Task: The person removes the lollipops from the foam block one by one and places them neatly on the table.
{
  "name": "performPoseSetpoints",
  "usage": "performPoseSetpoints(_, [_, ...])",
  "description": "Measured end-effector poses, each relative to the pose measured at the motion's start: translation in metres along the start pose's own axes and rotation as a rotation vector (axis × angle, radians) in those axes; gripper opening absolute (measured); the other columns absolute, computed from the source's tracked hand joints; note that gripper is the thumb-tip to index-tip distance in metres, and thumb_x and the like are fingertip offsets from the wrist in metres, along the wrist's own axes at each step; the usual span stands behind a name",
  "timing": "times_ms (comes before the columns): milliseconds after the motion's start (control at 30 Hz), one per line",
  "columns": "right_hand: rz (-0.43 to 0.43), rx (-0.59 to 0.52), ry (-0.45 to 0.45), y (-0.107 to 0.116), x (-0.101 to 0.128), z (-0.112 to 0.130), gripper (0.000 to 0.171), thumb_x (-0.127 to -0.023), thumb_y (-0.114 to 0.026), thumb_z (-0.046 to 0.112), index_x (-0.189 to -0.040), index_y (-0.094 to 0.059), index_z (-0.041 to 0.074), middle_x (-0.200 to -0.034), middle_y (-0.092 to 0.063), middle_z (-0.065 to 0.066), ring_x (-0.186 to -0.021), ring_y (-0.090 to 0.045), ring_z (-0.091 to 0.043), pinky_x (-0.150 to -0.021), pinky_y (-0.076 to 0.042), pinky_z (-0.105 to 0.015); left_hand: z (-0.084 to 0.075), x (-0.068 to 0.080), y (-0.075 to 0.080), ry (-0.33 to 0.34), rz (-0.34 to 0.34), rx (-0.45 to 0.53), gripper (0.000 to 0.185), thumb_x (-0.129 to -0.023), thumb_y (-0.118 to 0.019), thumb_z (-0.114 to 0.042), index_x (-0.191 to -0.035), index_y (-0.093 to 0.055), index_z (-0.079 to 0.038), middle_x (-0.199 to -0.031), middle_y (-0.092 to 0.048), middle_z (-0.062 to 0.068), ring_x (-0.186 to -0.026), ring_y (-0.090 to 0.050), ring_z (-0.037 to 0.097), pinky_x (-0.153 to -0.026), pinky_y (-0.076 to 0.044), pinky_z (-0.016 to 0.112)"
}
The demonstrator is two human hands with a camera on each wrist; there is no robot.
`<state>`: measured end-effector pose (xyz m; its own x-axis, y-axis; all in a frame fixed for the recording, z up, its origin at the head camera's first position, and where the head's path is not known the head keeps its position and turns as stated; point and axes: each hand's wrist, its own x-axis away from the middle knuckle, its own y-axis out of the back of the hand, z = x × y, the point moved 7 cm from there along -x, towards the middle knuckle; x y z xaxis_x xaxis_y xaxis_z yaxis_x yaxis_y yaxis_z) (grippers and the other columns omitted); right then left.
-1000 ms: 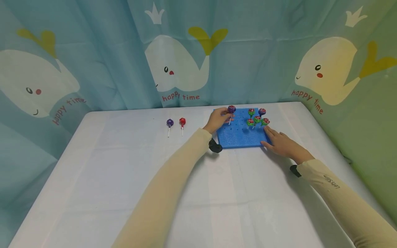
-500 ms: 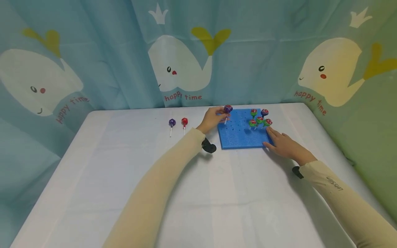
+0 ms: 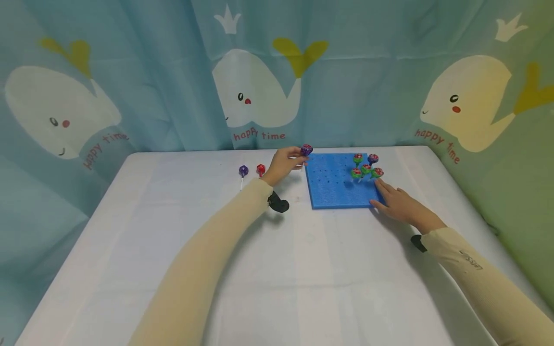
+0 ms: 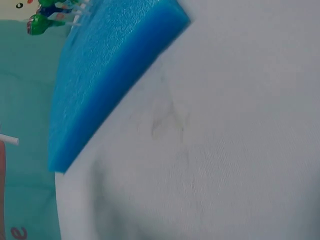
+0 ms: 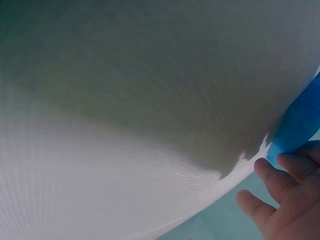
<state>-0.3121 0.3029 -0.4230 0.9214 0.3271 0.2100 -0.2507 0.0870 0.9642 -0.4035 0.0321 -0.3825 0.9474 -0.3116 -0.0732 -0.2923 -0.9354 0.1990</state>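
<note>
My left hand [image 3: 282, 165] pinches a purple lollipop [image 3: 306, 150], head up and stick pointing down, just off the left edge of the blue foam board [image 3: 333, 194]. In the left wrist view only the end of its white stick [image 4: 9, 139] and a sliver of hand show. Several green lollipops [image 3: 358, 158] and one purple-wrapped lollipop [image 3: 373, 159] stand in the board's right half, sticks down. Against the board's right edge rests my right hand [image 3: 400, 204], its fingers fairly straight; the right wrist view shows fingertips [image 5: 267, 170] at the blue side.
Left of the board, another purple lollipop [image 3: 244, 171] and a red lollipop [image 3: 260, 169] lie on the white tablecloth [image 3: 337, 269]; my left forearm partly covers the red one. Small holes dot the board's left half. A whale-print curtain [image 3: 182, 86] hangs behind the table.
My left hand has moved left with the purple lollipop, from over the board to beyond its left edge. My right hand stays at the board's right edge. The head view has shifted slightly.
</note>
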Motion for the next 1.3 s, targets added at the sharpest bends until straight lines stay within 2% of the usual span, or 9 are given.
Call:
performPoseSetpoints(600, [0.014,-0.014,0.005,-0.003,0.0,-0.001,0.077,-0.099,-0.039,0.043,-0.145,-0.012,-0.012,-0.15,-0.013,-0.035,-0.136,-0.018,-0.052,-0.11,-0.017,-0.065,0.004,0.022,0.054,0.071,-0.061,-0.027,0.027,-0.093,-0.058,-0.009,-0.117,-0.059,0.004,-0.116,-0.064,0.021,-0.106,-0.065,0.028,-0.089,-0.054,0.029])
performPoseSetpoints(733, [0.022,-0.015,0.011,-0.002,0.0,-0.001,0.078,-0.099,-0.038,0.045,-0.145,-0.012,-0.012,-0.15,-0.013,-0.035,-0.136,-0.018,-0.053,-0.109,-0.017,-0.066,0.006,0.027,0.067,0.067,-0.08,-0.014,0.027,-0.092,-0.059,-0.008,-0.116,-0.059,0.005,-0.116,-0.063,0.024,-0.101,-0.066,0.027,-0.088,-0.054,0.03])
performPoseSetpoints(900, [0.036,-0.024,0.003,0.0,0.0,0.0,0.079,-0.099,-0.037,0.047,-0.145,-0.01,-0.012,-0.15,-0.012,-0.036,-0.135,-0.018,-0.053,-0.109,-0.016,-0.066,0.008,0.032,0.084,0.058,-0.106,0.0,0.027,-0.092,-0.059,-0.008,-0.114,-0.059,0.007,-0.116,-0.061,0.029,-0.09,-0.067,0.018,-0.087,-0.055,0.029])
performPoseSetpoints(1033, [0.049,-0.029,-0.004,0.002,0.0,0.001,0.08,-0.099,-0.037,0.047,-0.145,-0.009,-0.012,-0.15,-0.011,-0.036,-0.136,-0.017,-0.053,-0.109,-0.015,-0.066,0.011,0.037,0.096,0.088,-0.13,-0.002,0.028,-0.092,-0.059,-0.008,-0.116,-0.058,0.006,-0.116,-0.061,0.026,-0.098,-0.066,0.024,-0.087,-0.055,0.029])
performPoseSetpoints(1167, [0.051,-0.029,-0.003,0.001,-0.001,0.001,0.08,-0.099,-0.038,0.046,-0.145,-0.009,-0.013,-0.149,-0.011,-0.036,-0.136,-0.017,-0.053,-0.109,-0.015,-0.067,0.014,0.043,0.109,0.114,-0.144,-0.015,0.03,-0.093,-0.057,-0.009,-0.119,-0.056,0.006,-0.118,-0.059,0.024,-0.107,-0.061,0.031,-0.091,-0.053,0.033])
performPoseSetpoints(1300, [0.053,-0.031,-0.013,-0.002,-0.002,-0.001,0.081,-0.099,-0.037,0.047,-0.145,-0.008,-0.012,-0.15,-0.011,-0.035,-0.136,-0.016,-0.053,-0.109,-0.014,-0.066,0.018,0.048,0.122,0.117,-0.156,-0.004,0.031,-0.093,-0.057,-0.009,-0.119,-0.055,0.008,-0.117,-0.058,0.025,-0.106,-0.061,0.031,-0.093,-0.052,0.037])
